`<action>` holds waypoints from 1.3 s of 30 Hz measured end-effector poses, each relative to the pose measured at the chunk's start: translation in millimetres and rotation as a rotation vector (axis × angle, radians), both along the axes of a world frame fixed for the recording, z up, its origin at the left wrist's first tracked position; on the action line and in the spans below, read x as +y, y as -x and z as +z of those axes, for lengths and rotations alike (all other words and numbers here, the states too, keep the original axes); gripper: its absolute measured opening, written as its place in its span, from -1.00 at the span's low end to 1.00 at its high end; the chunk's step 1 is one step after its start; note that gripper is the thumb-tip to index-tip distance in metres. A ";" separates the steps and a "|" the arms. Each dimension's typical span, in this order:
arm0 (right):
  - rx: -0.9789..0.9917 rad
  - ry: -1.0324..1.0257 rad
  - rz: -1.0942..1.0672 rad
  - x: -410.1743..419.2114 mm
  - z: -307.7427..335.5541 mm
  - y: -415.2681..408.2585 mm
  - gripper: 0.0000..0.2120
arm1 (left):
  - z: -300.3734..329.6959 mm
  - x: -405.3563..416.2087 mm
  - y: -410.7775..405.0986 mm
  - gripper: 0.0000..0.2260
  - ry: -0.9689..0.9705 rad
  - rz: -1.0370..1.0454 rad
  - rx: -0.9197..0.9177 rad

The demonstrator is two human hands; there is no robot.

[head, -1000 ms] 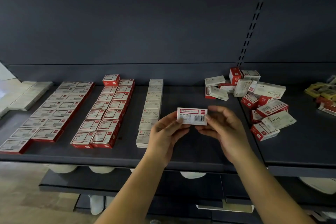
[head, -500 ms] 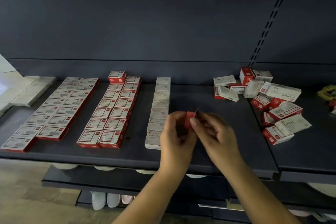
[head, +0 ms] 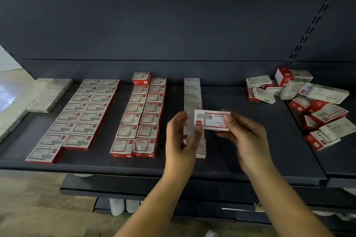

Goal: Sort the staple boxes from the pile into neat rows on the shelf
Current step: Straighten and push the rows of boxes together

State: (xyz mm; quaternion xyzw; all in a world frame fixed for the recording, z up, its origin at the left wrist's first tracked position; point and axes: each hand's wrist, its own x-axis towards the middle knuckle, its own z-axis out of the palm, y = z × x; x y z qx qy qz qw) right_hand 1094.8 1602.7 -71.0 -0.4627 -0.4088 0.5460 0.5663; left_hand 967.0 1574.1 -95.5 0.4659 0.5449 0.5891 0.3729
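I hold one white and red staple box above the dark shelf, printed face up, its text upside down. My left hand pinches its left end and my right hand grips its right end. Under my left hand runs a single row of white boxes, partly hidden. Further left lie a double row of red-edged boxes and another double row. The loose pile of boxes sits at the shelf's right.
One box is stacked on the back of the middle double row. Pale flat packs lie at the far left. A slotted upright rises behind the pile. A lower shelf juts out beneath.
The box has been turned between my hands: barcode face showing a second ago, edge-on half a second ago, printed front face up now. Both hands kept hold and shifted slightly left toward the single row.
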 end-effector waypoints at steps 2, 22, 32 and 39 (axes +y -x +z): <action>0.005 -0.001 -0.012 -2.3 0.9 13.5 -0.75 | 5.3 -2.0 14.5 -0.70 0.124 -0.099 -0.228; -0.078 0.056 -0.074 -25.9 -7.8 127.1 -0.78 | 5.0 -26.1 129.3 -0.80 0.294 -0.008 -0.523; -0.236 0.008 0.275 -44.1 2.2 180.6 -0.69 | 25.3 -23.7 193.4 -0.85 0.254 -0.162 -0.392; -0.049 0.061 0.168 -48.7 -8.2 216.3 -0.84 | 18.5 -29.2 227.1 -0.79 0.307 -0.215 -0.503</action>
